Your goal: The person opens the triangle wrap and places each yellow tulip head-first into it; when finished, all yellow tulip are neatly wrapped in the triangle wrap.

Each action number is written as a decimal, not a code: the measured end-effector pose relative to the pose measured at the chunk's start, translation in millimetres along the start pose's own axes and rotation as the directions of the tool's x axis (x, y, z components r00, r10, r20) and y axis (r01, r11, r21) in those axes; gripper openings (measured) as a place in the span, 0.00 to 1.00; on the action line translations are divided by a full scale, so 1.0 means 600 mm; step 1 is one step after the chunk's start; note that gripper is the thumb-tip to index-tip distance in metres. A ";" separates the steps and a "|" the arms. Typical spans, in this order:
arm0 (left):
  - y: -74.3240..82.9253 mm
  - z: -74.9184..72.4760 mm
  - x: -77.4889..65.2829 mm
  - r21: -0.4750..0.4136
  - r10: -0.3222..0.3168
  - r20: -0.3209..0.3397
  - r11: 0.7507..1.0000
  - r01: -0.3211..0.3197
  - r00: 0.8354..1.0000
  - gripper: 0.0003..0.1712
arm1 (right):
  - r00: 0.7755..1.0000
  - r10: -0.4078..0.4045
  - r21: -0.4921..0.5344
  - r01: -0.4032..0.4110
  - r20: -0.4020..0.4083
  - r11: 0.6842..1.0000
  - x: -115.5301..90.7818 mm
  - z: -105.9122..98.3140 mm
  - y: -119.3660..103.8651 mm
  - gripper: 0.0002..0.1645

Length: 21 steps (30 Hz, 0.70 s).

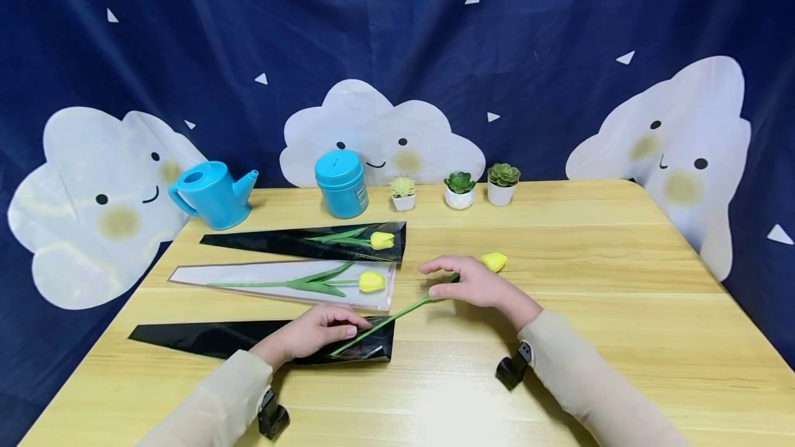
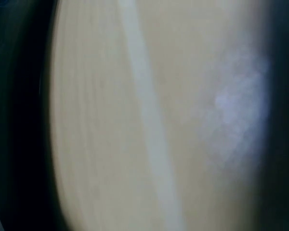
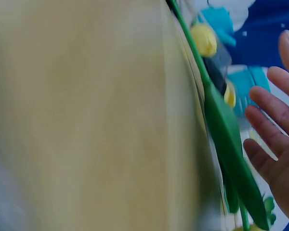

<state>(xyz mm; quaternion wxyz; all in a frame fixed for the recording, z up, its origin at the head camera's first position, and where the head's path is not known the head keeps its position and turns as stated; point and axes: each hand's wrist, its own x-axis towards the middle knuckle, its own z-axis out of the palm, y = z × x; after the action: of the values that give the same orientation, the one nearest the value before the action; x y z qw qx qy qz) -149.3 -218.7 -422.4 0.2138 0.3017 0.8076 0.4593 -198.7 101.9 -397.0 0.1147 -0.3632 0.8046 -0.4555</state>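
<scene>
A yellow tulip [image 1: 493, 262] lies slantwise, its stem [image 1: 405, 310] running down across the mouth of the nearest black flower sleeve [image 1: 205, 338]. My left hand [image 1: 308, 331] rests over that sleeve, thumb and fingertips close to the stem; I cannot tell whether they pinch the film. Above the tulip's leaves is my right hand [image 1: 468, 283]. In the right wrist view its fingers [image 3: 274, 108] are spread apart, with the green leaf [image 3: 226, 130] and stem passing beside them. The left wrist view shows no hand, only blurred tabletop [image 2: 101, 115] and dark edges.
Behind lie a white sleeve [image 1: 248, 273] with a yellow tulip [image 1: 371, 282] and a black sleeve [image 1: 261, 243] with another tulip [image 1: 381, 240]. Along the back stand a blue watering can [image 1: 214, 195], a blue lidded tin [image 1: 343, 188] and three small potted succulents [image 1: 459, 188].
</scene>
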 end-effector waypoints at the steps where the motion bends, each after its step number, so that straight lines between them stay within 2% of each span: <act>1: 0.000 0.000 0.000 0.001 -0.001 -0.001 1.000 0.001 1.000 0.15 | 1.000 -0.015 -0.035 0.015 0.011 0.999 0.001 -0.004 0.005 0.25; 7: 0.000 0.000 0.000 -0.002 -0.009 0.002 1.000 0.009 1.000 0.15 | 0.983 -0.076 -0.139 0.100 0.167 0.985 0.009 -0.013 0.020 0.28; 12: 0.001 -0.001 0.001 0.007 -0.009 0.005 1.000 0.009 1.000 0.15 | 0.957 -0.049 -0.232 0.118 0.285 0.966 0.011 -0.004 0.018 0.24; 16: 0.001 -0.001 0.001 0.001 -0.023 0.007 1.000 0.023 1.000 0.15 | 0.952 -0.088 -0.315 0.183 0.293 0.931 0.010 0.002 0.014 0.21; 21: 0.002 -0.001 0.000 -0.002 -0.030 -0.002 1.000 0.030 1.000 0.15 | 0.951 -0.152 -0.360 0.246 0.271 0.900 0.005 0.006 0.010 0.22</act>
<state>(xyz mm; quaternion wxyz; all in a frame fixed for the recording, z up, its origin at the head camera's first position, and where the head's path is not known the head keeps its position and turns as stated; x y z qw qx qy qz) -149.4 -218.2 -420.9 0.2202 0.2891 0.8117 0.4572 -201.7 99.7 -403.5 0.0876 -0.5110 0.8180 -0.2494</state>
